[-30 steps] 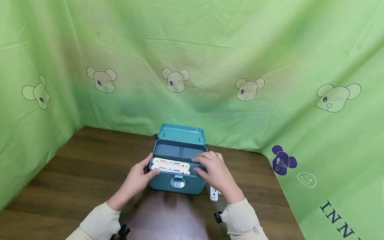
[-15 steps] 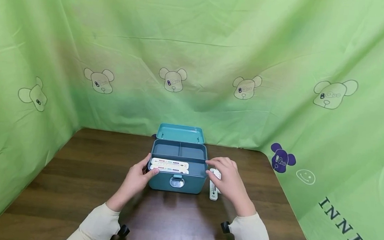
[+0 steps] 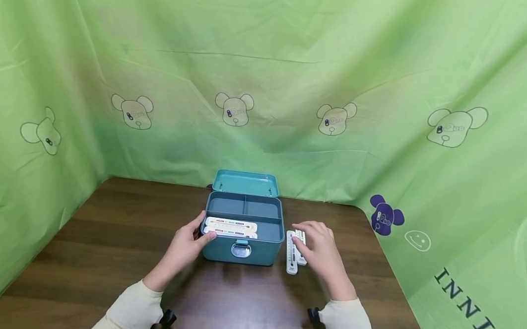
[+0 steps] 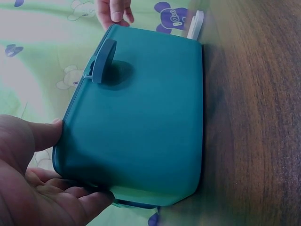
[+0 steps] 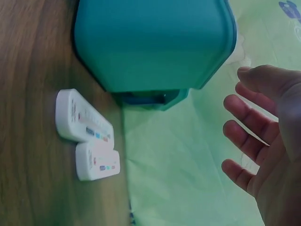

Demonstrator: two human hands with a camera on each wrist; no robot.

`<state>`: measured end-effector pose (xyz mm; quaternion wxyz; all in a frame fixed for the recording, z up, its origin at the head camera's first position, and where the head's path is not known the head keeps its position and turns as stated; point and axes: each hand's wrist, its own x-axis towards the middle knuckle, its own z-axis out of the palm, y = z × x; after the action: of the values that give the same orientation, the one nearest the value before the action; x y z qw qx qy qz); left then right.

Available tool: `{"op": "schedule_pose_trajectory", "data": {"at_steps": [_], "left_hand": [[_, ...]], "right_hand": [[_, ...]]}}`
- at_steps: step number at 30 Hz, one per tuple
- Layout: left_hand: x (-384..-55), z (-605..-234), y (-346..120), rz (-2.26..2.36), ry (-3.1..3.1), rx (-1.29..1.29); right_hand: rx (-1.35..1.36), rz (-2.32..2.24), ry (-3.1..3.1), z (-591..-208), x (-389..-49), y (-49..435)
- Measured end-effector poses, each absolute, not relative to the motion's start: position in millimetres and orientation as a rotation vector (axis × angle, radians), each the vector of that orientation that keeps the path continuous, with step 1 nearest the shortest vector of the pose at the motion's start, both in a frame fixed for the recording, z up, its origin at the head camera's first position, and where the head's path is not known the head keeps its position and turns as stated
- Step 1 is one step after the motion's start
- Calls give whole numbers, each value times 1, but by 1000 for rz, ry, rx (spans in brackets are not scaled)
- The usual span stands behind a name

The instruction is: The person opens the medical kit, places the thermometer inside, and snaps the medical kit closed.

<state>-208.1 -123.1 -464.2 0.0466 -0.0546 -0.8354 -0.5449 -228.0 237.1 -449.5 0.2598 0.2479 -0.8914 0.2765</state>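
A teal storage box (image 3: 259, 252) stands with its lid (image 3: 246, 183) raised at the back. My left hand (image 3: 183, 247) holds its left front corner, thumb at the front rim and fingers along the side; the left wrist view shows this hand (image 4: 51, 188) against the box (image 4: 141, 108). Two white thermometers (image 3: 231, 224) lie in the box's front compartment. My right hand (image 3: 323, 254) hovers right of the box, fingers spread and holding nothing. Below it, two more thermometers (image 3: 291, 258) lie side by side on the table; the right wrist view shows one thermometer (image 5: 87, 120) farther from the hand (image 5: 277, 127).
The brown wooden table (image 3: 131, 217) extends to both sides of the box. A green printed curtain (image 3: 286, 76) surrounds its back and sides. A metal clasp (image 3: 241, 251) sits on the box's front, and a divider (image 3: 245, 205) splits its rear section.
My right hand has moved out of the box's front compartment to the right, over the thermometers on the table. The left hand has kept its hold on the box.
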Motion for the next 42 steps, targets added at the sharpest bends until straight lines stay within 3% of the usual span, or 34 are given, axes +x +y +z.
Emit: {"op": "schedule_pose_trajectory", "data": {"at_steps": [42], "left_hand": [[-206, -463, -124, -1673, -2588, -166]], "right_hand": [[204, 808, -2887, -507, -234, 278]]}}
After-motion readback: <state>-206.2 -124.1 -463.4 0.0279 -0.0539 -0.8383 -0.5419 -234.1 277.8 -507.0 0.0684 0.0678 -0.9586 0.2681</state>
